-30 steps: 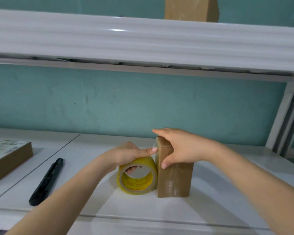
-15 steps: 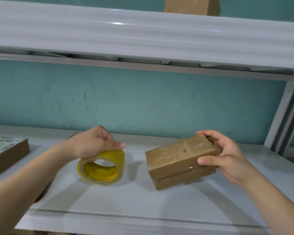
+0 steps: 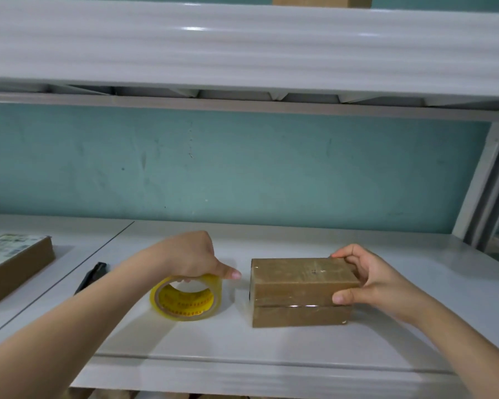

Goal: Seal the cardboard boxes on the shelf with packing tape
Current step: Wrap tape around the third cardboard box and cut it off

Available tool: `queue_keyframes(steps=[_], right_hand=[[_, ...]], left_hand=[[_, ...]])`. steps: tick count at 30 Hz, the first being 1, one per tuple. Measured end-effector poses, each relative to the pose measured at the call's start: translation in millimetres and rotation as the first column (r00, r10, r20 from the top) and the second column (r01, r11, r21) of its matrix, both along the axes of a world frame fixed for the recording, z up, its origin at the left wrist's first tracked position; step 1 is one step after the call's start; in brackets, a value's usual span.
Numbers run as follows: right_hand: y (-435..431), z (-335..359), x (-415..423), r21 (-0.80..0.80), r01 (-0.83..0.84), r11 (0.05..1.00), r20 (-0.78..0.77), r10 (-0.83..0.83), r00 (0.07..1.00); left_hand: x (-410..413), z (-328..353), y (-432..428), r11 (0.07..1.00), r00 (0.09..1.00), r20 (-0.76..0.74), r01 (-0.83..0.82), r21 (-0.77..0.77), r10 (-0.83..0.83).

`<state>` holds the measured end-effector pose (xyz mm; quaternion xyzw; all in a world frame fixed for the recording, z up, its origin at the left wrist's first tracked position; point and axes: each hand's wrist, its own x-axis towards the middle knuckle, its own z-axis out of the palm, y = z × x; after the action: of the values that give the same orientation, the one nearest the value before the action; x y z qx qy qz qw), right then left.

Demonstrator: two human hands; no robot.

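Observation:
A small brown cardboard box [image 3: 297,292] wrapped in clear tape lies flat on the white shelf [image 3: 242,347]. My right hand [image 3: 369,280] grips its right end, thumb on the front face and fingers over the top. Left of the box, a yellow roll of packing tape [image 3: 186,299] stands on its edge on the shelf. My left hand [image 3: 193,257] holds the roll from above, fingers curled through its core and thumb pointing toward the box. A gap separates roll and box.
A larger flat cardboard box with a label [image 3: 12,263] lies at the far left. A black utility knife [image 3: 91,276] rests beside my left forearm. Another box [image 3: 317,0] stands on the upper shelf [image 3: 242,44]. A shelf post [image 3: 484,180] rises at the right.
The box went from standing upright against the roll to lying flat on the shelf, turned by my right hand. My left hand drew the roll away to the left, opening a gap.

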<state>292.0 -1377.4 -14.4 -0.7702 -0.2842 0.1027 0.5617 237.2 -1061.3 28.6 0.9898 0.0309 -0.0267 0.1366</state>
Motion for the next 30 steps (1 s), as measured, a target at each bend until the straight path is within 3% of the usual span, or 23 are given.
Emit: queue_keyframes(steps=[2,3,5,6,7,8,11,12,14,16,18,22,27,30], right_hand=[[1,16,-1,-0.268,0.029,0.963,0.125,0.005,0.992],[3,27,-2,-0.447,0.082,0.891,0.220,0.021,0.975],[11,47,-9,-0.750,0.256,0.610,0.408,0.122,0.905],[17,55,-13,-0.815,0.351,0.461,0.476,0.188,0.859],[24,60,-17,-0.825,0.423,0.375,0.527,0.242,0.815],[34,64,-22,-0.803,0.463,0.375,0.575,0.284,0.768],[80,57,-42,-0.681,0.411,0.607,0.709,0.405,0.577],[95,50,-47,-0.693,0.364,0.622,0.695,0.442,0.567],[113,36,-50,-0.781,0.275,0.561,0.580,0.488,0.653],[116,32,-46,-0.790,0.233,0.567,0.537,0.458,0.708],[117,33,-42,-0.769,0.216,0.601,0.547,0.445,0.709],[120,32,-42,-0.799,0.140,0.585,0.479,0.477,0.737],[119,45,-36,-0.728,0.115,0.676,0.464,0.363,0.808],[120,47,-36,-0.750,0.093,0.655,0.422,0.366,0.829]], left_hand=[[5,1,-6,0.998,1.000,-0.014,0.007,0.055,-0.006],[7,1,-8,0.997,1.000,-0.017,0.010,0.079,-0.009],[10,0,-13,0.993,1.000,-0.020,0.012,0.118,-0.010],[12,0,-14,0.991,1.000,-0.020,0.012,0.130,-0.009],[13,0,-15,0.991,1.000,-0.020,0.013,0.136,-0.010],[14,0,-15,0.990,1.000,-0.021,0.014,0.138,-0.012],[16,-1,-15,0.989,1.000,-0.019,0.020,0.146,-0.018],[17,-1,-15,0.988,1.000,-0.018,0.020,0.152,-0.018],[17,-3,-16,0.988,1.000,-0.020,0.012,0.157,-0.009],[17,-4,-15,0.988,1.000,-0.013,0.006,0.154,-0.004],[18,-4,-16,0.987,1.000,0.003,0.007,0.159,-0.007],[17,-4,-15,0.992,0.999,0.050,0.005,0.124,-0.011],[11,-8,7,0.991,0.988,0.153,0.025,-0.130,-0.005],[3,-9,20,0.918,0.965,0.260,0.085,-0.388,0.020]])
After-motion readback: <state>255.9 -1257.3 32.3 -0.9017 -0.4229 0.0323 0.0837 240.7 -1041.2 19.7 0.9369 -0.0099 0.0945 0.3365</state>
